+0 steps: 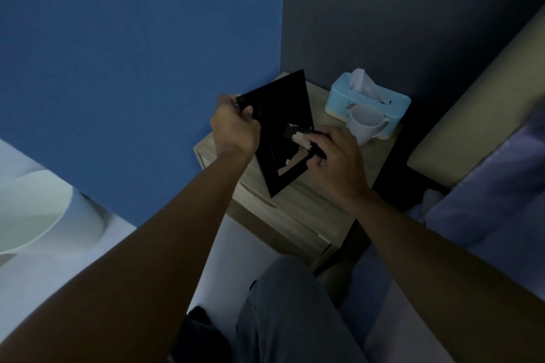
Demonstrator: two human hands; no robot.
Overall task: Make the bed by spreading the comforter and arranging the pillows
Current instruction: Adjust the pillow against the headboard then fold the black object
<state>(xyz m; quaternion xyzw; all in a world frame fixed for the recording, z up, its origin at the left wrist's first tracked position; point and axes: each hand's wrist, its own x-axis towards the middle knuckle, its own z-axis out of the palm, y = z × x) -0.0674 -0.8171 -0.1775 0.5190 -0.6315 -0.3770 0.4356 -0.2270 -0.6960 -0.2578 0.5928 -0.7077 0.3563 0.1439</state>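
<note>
Hands: I see left hand point(236, 130) and right hand point(336, 156) curl fingers point(318, 160) round a black frame point(280, 109) above the table point(309, 209).
Comforter point(495, 194): on the bed point(472, 91), right of the table.
Handling: likely soft and light; I'd take an edge.

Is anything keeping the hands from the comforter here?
Yes: the left hand and right hand both grip a black frame at the nightstand; the comforter lies to the right, apart from both.
</note>
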